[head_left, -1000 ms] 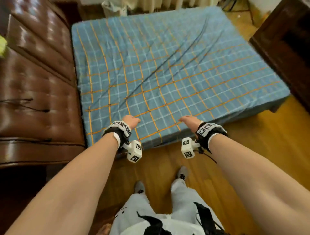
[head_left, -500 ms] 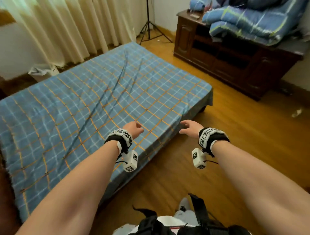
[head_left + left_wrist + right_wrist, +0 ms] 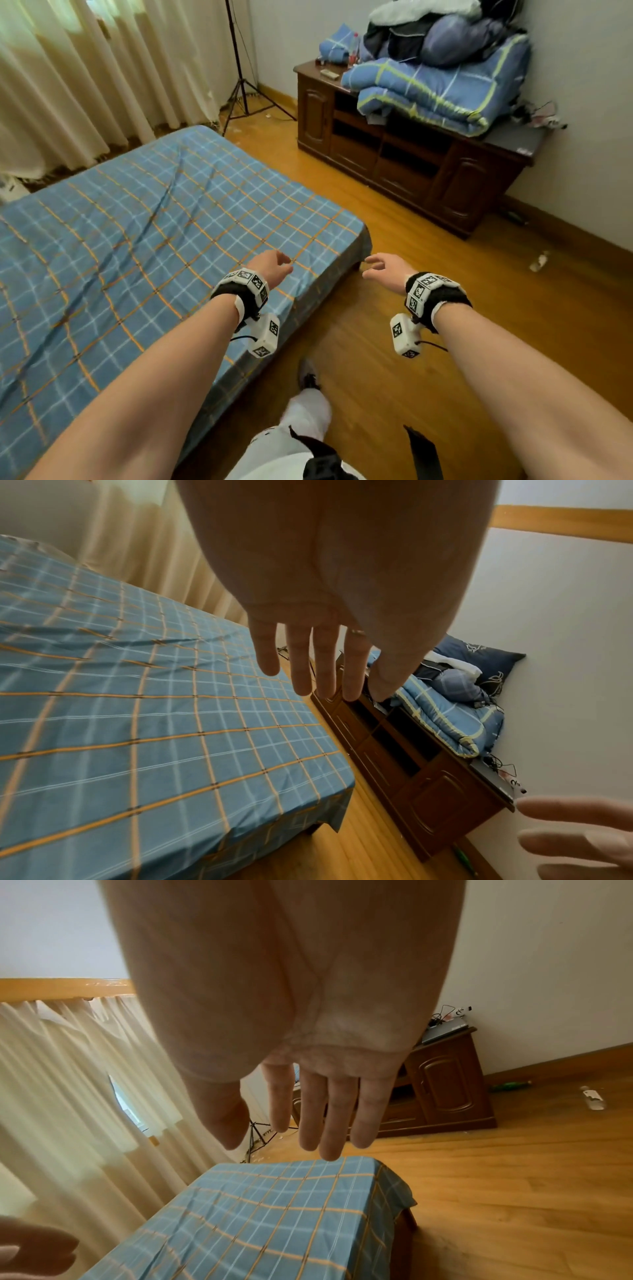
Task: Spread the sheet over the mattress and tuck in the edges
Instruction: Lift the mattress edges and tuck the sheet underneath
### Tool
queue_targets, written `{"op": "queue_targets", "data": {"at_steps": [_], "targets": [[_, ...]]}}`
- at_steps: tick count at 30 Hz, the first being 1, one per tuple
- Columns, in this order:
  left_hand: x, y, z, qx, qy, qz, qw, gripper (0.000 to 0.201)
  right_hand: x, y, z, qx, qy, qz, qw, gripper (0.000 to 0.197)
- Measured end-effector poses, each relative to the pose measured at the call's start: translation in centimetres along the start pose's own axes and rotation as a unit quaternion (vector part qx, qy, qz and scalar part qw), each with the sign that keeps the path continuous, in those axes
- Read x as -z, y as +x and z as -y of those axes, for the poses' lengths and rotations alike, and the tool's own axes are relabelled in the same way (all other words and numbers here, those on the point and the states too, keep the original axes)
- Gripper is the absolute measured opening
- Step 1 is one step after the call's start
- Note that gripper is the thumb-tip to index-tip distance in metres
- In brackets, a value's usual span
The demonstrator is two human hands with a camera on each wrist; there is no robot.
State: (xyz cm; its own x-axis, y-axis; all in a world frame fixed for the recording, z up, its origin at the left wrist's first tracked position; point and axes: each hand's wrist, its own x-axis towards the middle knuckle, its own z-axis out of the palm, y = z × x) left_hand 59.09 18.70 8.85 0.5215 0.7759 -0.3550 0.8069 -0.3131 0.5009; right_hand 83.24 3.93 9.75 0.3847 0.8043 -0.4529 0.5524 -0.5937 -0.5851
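Observation:
A blue checked sheet [image 3: 144, 240] with orange lines lies spread over the mattress, with a few diagonal creases near its middle. Its near right corner [image 3: 356, 240] drapes down the bed's side. My left hand [image 3: 274, 265] hovers above the sheet's near edge, fingers relaxed and holding nothing. My right hand [image 3: 383, 265] hangs in the air over the floor just right of that corner, also empty. The left wrist view has straight fingers [image 3: 322, 666] above the sheet [image 3: 154, 723]. In the right wrist view, loose fingers [image 3: 329, 1118] hang over the draped corner [image 3: 387, 1191].
A dark wooden cabinet [image 3: 411, 161] stands against the right wall with folded blue bedding [image 3: 435, 85] piled on top. A tripod [image 3: 243, 85] stands by the cream curtains [image 3: 85, 85] past the bed. Wooden floor [image 3: 479, 308] runs between bed and cabinet, with a scrap [image 3: 539, 262] on it.
My view has swung right from the bed's near edge toward its right corner. Both hands have lifted off the sheet and moved right, the right one now over the floor.

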Motion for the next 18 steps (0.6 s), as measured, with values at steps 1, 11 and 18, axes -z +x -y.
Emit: {"op": "queue_targets", "data": {"at_steps": [1, 11, 18], "targets": [[-0.3, 2.6, -1.4, -0.002, 0.002, 0.003, 1.0, 0.035, 1.6, 2.0, -0.8, -0.005, 0.005, -0.003, 1.0, 0.046], [0.5, 30.6, -15.4, 0.01, 0.004, 0.059, 0.998, 0.033, 20.2, 24.4, -4.8, -0.04, -0.014, 0.001, 0.999, 0.038], [3.9, 43.9, -20.1, 0.077, -0.029, 0.03, 0.996, 0.035, 28.0, 42.7, -3.0, 0.019, -0.059, 0.088, 0.994, 0.044]]}}
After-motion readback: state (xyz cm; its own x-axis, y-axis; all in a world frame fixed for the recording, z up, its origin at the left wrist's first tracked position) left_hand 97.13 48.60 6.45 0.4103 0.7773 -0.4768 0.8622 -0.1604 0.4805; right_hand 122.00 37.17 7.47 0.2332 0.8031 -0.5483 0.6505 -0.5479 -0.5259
